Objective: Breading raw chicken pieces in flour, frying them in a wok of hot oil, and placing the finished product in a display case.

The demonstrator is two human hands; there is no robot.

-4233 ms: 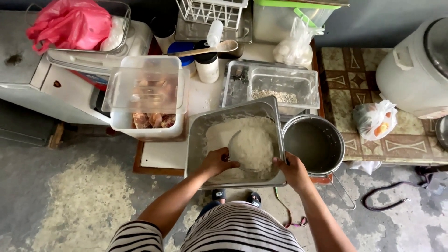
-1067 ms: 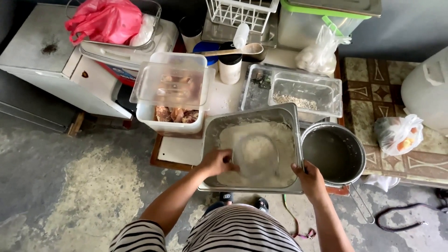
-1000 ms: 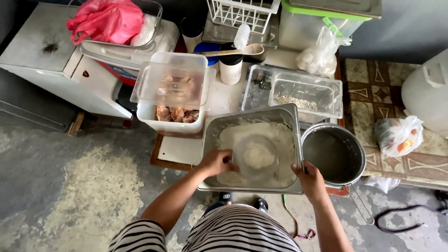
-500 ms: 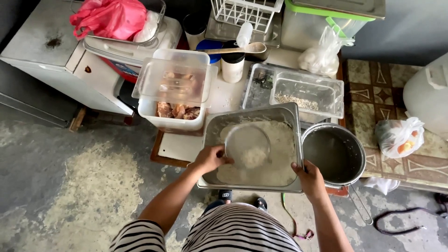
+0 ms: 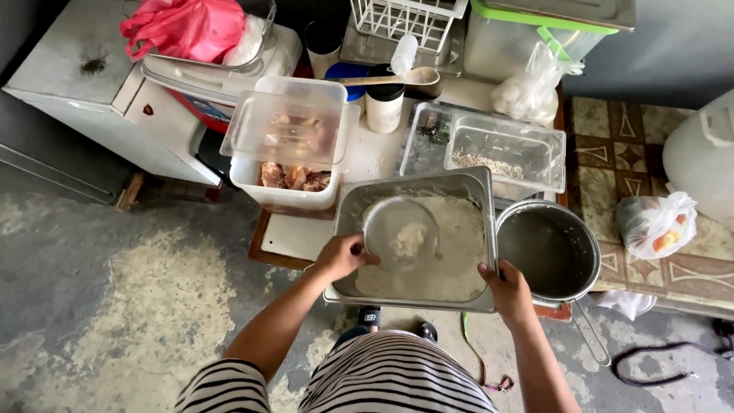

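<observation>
A rectangular steel tray holds a bed of white flour. My left hand grips the near rim of a round metal sieve raised over the tray's left half. A small clump of flour sits in the sieve's mesh. My right hand clamps the tray's front right corner.
A round steel pot stands just right of the tray. Behind are a clear tub of meat pieces, a clear container with crumbs, a wooden spoon, a pink bag, and tied plastic bags. Bare concrete floor lies to the left.
The sieve has shifted left and lifted over the tray, and far less flour sits in it than four seconds ago. My right hand keeps its hold on the tray corner.
</observation>
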